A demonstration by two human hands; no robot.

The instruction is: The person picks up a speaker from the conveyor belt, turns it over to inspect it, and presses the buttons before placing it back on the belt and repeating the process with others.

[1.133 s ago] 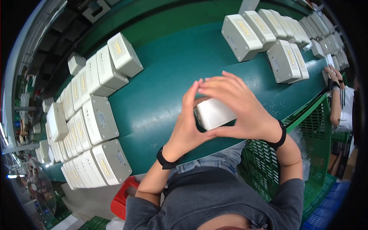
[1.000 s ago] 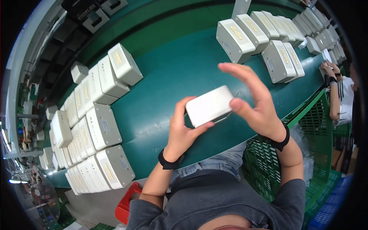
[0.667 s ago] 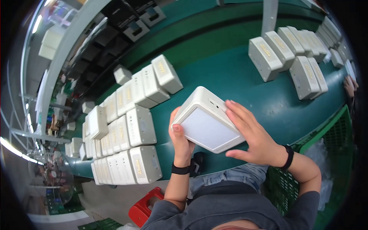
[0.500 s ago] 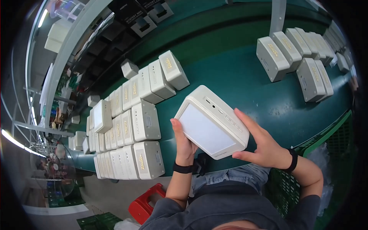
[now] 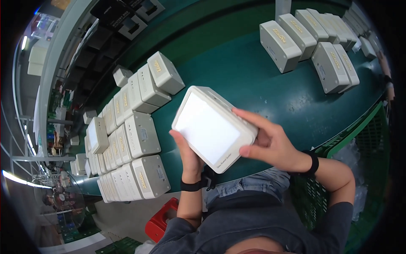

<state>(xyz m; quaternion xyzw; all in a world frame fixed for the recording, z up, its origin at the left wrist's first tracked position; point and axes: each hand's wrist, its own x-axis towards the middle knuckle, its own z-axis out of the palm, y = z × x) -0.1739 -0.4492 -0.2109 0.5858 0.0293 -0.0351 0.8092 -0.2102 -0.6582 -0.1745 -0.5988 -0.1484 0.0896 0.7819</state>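
Note:
A cream box-shaped speaker point(image 5: 208, 127) with a white, bright screen is held tilted above the green table, its screen face toward me. My left hand point(image 5: 190, 158) grips its lower left side, with the thumb at the screen's edge and the other fingers hidden beneath. Around the right end closes my right hand point(image 5: 272, 142); its thumb presses the front corner, while its fingers lie along the side edge that carries buttons. That side is partly covered by those fingers.
Rows of similar speakers point(image 5: 144, 135) stand at the left, one lying on top with its screen up. More speakers point(image 5: 281, 44) stand at the far right. A green crate point(image 5: 359, 131) with clear plastic is at my right, a red stool point(image 5: 160, 222) below the table point(image 5: 237, 76).
The speaker has turned so its screen faces me more squarely and its button side shows less. Its screen looks brighter. My right fingers have moved further over the button edge. The view has shifted.

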